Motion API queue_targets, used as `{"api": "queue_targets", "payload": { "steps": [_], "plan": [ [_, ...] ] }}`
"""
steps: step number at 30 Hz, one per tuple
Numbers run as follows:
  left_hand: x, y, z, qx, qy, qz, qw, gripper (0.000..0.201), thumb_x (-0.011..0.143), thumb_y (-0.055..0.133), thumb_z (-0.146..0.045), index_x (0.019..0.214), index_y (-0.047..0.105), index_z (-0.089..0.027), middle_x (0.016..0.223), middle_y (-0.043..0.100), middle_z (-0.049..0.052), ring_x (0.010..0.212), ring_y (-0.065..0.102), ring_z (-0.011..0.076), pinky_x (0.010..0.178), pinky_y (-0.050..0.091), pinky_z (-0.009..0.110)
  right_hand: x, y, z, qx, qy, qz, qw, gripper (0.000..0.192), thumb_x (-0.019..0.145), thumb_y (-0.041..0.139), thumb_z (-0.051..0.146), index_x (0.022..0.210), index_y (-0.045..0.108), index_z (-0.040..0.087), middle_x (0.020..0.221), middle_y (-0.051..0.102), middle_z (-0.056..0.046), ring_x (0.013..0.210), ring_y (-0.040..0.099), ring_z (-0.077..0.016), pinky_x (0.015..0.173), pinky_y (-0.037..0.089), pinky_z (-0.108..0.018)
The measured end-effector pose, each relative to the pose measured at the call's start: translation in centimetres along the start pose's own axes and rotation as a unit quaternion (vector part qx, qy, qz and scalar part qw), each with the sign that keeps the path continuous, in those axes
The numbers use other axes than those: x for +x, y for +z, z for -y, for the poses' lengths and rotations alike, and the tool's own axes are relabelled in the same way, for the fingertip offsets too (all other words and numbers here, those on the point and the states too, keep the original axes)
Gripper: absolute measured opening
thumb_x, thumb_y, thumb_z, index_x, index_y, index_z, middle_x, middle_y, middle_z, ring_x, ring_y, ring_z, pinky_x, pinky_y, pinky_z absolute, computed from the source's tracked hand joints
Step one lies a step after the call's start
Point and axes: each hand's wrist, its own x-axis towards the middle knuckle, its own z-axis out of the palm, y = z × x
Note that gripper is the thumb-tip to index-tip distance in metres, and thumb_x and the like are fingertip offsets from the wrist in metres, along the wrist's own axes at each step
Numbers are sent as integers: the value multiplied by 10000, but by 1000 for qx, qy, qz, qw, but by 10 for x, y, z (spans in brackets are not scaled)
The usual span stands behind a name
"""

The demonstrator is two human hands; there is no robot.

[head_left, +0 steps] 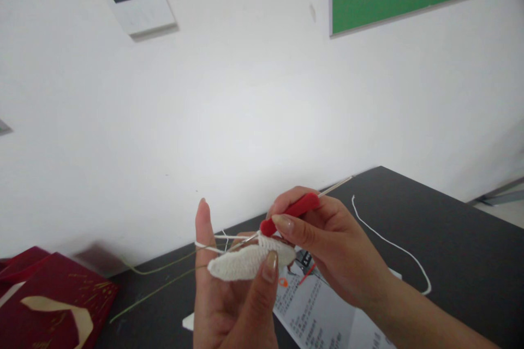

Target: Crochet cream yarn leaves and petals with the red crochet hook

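So, my left hand (229, 305) sits at the bottom middle of the frame, palm toward me, pinching the white piece (249, 262) between thumb (268, 275) and the fingers behind it. The index finger (203, 229) sticks straight up with the white yarn (213, 247) draped over it, running right toward the hook tip.

My right hand (327, 245) comes in from the lower right, closed around the hook (292, 211) by its red grip, thumb and forefinger clamped near the front end. The bare metal tail pokes out past my knuckles toward the upper right. The working tip points down-left and I think it's just at the top edge of the piece, but it's too thin and blurry to say if it's through a stitch.

The bit that matters: the piece lies long-ways, roughly horizontal, slightly tilted up to the right, and the hook's axis crosses it at a shallow angle from the upper right. The right hand is touching-close to its right end; the left holds its middle.

Other stuff: black table (450, 240), a loose white strand (393, 245) curling right, printed paper (315, 311) under my hands, thin green thread (159, 289) trailing left, a red bag (49, 300) at lower left, white wall behind.
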Motion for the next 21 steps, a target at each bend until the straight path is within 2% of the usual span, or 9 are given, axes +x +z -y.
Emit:
{"api": "queue_targets", "payload": {
  "steps": [8,14,21],
  "plan": [
    [0,-4,0,7,-13,2,1000,716,832,613,-90,1410,395,-452,833,717,-22,783,690,119,845,521,253,0,-2,2,-22,33,13,999,151,705,819,242,790,704,195,708,683,9,594,601,-95,542,467,-207],
    [0,-2,-1,-2,-12,5,1000,723,831,574,-51,1404,401,-456,790,702,-24,737,677,94,798,517,201,0,-3,1,-25,28,18,999,137,714,812,229,788,702,195,717,687,9,607,613,-91,561,473,-202],
    [1,-3,-1,-3,-11,3,1000,726,826,579,-52,1408,404,-449,780,687,-23,746,674,111,827,525,252,0,-2,2,-26,33,11,999,153,699,820,227,787,700,191,718,689,5,613,618,-102,555,480,-208]
  ]
}}
